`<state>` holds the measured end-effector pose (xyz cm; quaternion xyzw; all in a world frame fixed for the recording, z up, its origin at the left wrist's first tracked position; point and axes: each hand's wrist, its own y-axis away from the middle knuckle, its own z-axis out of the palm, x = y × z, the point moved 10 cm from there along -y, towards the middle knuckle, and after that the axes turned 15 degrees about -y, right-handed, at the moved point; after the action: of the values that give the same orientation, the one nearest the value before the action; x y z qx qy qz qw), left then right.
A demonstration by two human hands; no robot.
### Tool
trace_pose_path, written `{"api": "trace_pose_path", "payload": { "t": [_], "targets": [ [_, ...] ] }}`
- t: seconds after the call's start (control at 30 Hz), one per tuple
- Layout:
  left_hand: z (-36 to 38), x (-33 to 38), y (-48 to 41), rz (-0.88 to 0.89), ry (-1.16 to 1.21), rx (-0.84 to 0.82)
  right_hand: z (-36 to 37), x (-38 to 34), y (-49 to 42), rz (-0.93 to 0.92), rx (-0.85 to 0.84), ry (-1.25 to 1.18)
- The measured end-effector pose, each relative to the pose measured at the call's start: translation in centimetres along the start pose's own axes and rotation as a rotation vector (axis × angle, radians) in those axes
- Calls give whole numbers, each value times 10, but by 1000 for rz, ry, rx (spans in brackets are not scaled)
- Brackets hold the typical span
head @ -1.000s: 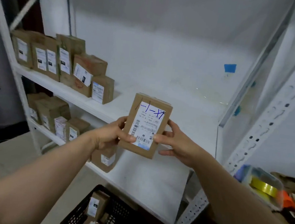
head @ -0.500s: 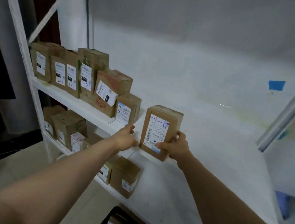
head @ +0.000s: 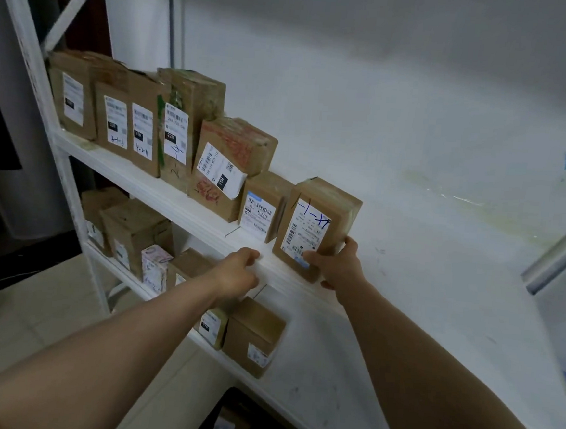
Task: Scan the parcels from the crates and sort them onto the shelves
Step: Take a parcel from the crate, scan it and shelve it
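Right grip [head: 338, 269] pinching parcel [head: 309, 223] bottom corner, upright on shelf [head: 423, 259]

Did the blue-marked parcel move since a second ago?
Yes. The parcel moved left toward the small box and now stands beside it on the shelf.

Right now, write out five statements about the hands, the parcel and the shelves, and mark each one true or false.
1. The right hand holds the parcel with blue handwriting. True.
2. The left hand grips that parcel too. False: it is off the parcel, near the shelf's front edge, and holds nothing.
3. The parcel stands at the right end of the row on the upper shelf. True.
4. The parcel lies flat with its label up. False: it stands upright, with its label facing outward.
5. Nothing is stored below the upper shelf. False: several boxes stand on the level beneath.
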<state>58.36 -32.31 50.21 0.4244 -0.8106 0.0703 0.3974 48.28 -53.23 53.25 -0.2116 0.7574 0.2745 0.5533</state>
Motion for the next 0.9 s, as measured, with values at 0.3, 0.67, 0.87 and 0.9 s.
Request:
{"api": "trace_pose_path", "payload": {
  "t": [0.3,0.67,0.87,0.9],
  "targets": [
    [-4,-5,8,6,7,2,11,-6,-3,28,-8,-13],
    [10,-10,23,-36,-9,10,6,6,12,29,-50,-9],
    [59,17,39,-35,-1,-18,-24,36,47,52,-100,-20],
    [71,21,42,-38,0,-27,-31,41,54,48,-105,-18]
  ]
}}
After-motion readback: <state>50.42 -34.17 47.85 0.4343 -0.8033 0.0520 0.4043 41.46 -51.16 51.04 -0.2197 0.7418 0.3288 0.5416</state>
